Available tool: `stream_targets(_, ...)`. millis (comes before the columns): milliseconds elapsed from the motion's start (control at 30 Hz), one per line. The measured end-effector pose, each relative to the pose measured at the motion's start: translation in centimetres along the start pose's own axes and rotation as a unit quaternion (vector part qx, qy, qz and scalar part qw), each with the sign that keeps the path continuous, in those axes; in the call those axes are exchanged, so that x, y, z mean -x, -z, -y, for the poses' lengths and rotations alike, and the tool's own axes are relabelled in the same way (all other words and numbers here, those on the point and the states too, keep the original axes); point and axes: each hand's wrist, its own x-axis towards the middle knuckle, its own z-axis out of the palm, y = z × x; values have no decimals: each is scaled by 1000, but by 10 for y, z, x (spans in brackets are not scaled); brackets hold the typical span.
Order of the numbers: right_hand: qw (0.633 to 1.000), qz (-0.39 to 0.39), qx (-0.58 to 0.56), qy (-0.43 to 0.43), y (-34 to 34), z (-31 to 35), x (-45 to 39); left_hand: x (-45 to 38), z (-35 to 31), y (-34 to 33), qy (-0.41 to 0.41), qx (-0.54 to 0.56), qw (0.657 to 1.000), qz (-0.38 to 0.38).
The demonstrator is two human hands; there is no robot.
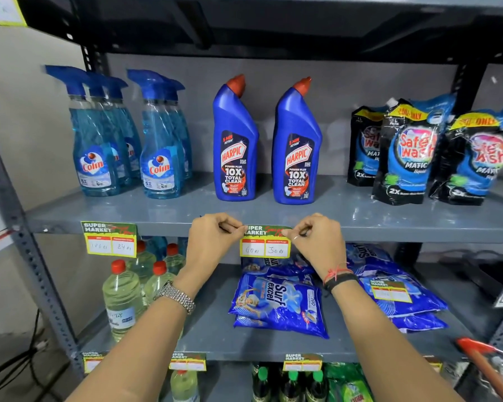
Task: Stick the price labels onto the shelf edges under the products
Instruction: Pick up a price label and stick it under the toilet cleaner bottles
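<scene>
A yellow and green price label (pixel 265 242) reading 60 and 30 lies against the grey shelf edge (pixel 418 233), below two blue Harpic bottles (pixel 235 146). My left hand (pixel 212 240) pinches the label's top left corner. My right hand (pixel 317 242) pinches its top right corner. Another price label (pixel 109 239) hangs stuck on the same edge further left, under the Colin spray bottles (pixel 99 140). A loose label (pixel 391 291) lies on blue detergent packs on the shelf below.
Safewash pouches (pixel 410 152) stand at the right of the upper shelf. Surf Excel packs (pixel 276 303) and clear bottles with red caps (pixel 122 297) fill the shelf below. Several labels (pixel 302 363) hang on the lower shelf edge. A red-handled object (pixel 476 348) shows at bottom right.
</scene>
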Motion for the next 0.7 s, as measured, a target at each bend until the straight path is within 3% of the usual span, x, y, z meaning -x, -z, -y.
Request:
stream_targets(67,999,-21,32,15,3,-1,1,1,-1,2,-19,-40,999,-26)
stream_targets(133,998,-23,41,45,2,2,0,2,0,1,-90,-80,991,-54)
stream_targets(233,995,33,47,80,-11,12,-4,-4,-1,-11,-192,-118,974,-12)
stream_targets(367,989,73,102,76,-27,9,-8,-12,3,-26,-185,-165,968,47)
stream_targets(700,987,119,67,88,-18,2,-16,-13,13,-15,-167,-117,978,42)
